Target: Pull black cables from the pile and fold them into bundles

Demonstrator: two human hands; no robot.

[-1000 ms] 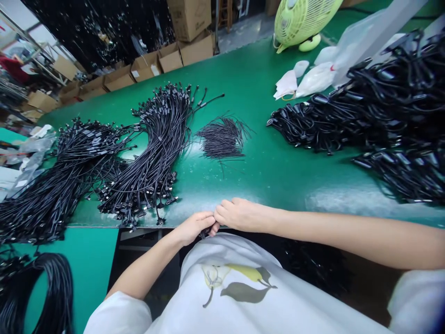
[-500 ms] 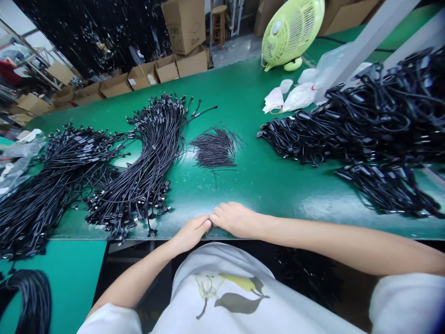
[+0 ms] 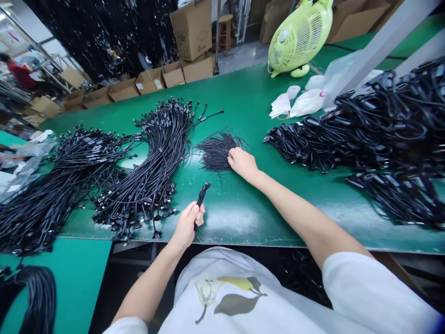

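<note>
My left hand (image 3: 187,223) is closed around a folded black cable (image 3: 202,194), whose end sticks up above the fist near the table's front edge. My right hand (image 3: 242,162) reaches forward to the right side of a pile of thin black twist ties (image 3: 217,152). Its fingers are curled and pressed together at the ties; the fingertips are partly hidden, so how many they pinch does not show. Left of the pile lies a long bunch of black cables (image 3: 158,155) with connectors at both ends.
Another cable bunch (image 3: 74,160) lies farther left. Bundled black cables (image 3: 365,132) are heaped at the right, beside a grey post (image 3: 378,44). White bags (image 3: 308,103) and a green fan (image 3: 299,39) stand behind. Cardboard boxes (image 3: 149,82) line the green table's (image 3: 243,99) far edge.
My hands were together at the table's front edge and have parted. The right has moved forward to the ties; the left has lifted slightly, and the folded cable in it now shows.
</note>
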